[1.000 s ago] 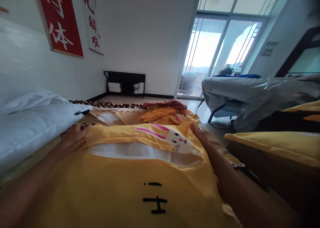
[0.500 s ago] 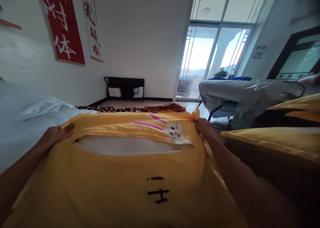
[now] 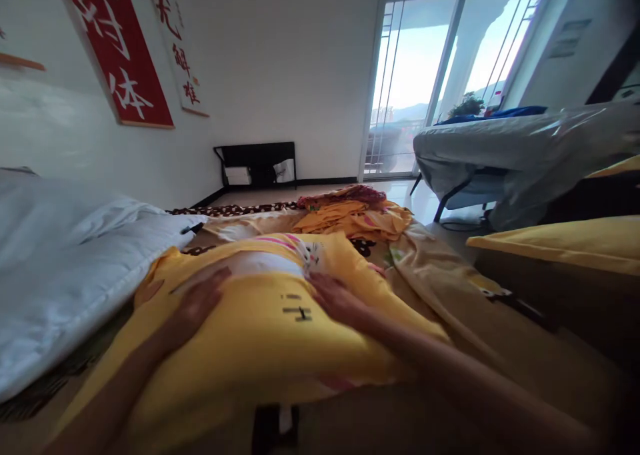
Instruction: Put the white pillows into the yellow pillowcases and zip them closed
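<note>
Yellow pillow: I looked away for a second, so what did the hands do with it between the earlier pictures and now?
Both hands let go of the far corners and moved inward: the left hand and right hand now lie flat on top of the yellow pillow, which has come down from its raised position onto the bed. The white pillow and the pile of yellow cloth stayed put.

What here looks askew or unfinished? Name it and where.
The yellow pillowcase gapes at its far end, white pillow showing between both hands. Beyond it, yellow cloths lie in a rumpled heap.
</note>
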A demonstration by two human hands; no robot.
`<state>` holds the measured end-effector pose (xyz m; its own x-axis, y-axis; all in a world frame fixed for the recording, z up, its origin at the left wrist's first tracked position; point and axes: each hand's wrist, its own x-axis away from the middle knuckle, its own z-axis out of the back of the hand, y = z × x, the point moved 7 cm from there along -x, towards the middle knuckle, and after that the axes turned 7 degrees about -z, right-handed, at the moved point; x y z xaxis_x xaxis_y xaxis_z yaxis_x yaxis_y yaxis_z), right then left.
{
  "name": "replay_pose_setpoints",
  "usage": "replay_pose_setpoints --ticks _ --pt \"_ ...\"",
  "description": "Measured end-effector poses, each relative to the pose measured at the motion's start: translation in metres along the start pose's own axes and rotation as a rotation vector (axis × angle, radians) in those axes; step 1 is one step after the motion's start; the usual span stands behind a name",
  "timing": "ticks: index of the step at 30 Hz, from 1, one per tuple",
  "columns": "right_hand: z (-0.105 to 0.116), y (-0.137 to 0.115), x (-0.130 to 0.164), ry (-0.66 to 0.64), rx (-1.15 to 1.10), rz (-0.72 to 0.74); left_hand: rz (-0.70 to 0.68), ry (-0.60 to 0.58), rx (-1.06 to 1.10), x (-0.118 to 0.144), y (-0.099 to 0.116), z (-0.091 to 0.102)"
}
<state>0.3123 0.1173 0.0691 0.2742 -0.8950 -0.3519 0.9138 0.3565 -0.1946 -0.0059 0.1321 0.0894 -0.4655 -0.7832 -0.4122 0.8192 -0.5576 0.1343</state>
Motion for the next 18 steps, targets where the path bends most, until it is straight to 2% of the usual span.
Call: replay_pose_setpoints --ticks 2,4,6,9,12,15,18 --pt "-0.018 -0.008 0.033 -0.027 -0.013 0.045 -0.041 -0.102 0.061 0.006 0.015 -0.032" --pt "-0.015 0.000 0.056 0.000 -0.009 0.041 -0.007 -0.099 0.100 0.012 0.012 -0.035" --pt "-0.007 0.025 0.076 0.035 -0.002 -0.042 0.004 -0.096 0.131 0.016 0.004 -0.021" --pt "-0.006 0.076 0.114 0.047 -0.027 -0.271 0.012 -0.166 0.126 0.016 -0.004 0.005" --pt "-0.012 0.108 0.152 0.042 -0.010 -0.442 0.058 -0.244 0.066 0.007 0.000 0.020" --pt "-0.005 0.111 0.168 0.011 0.222 -0.555 0.056 -0.218 -0.013 -0.017 0.031 0.028" --pt "0.001 0.102 0.166 -0.126 0.414 -0.612 -0.066 -0.176 0.035 -0.044 0.082 0.025"
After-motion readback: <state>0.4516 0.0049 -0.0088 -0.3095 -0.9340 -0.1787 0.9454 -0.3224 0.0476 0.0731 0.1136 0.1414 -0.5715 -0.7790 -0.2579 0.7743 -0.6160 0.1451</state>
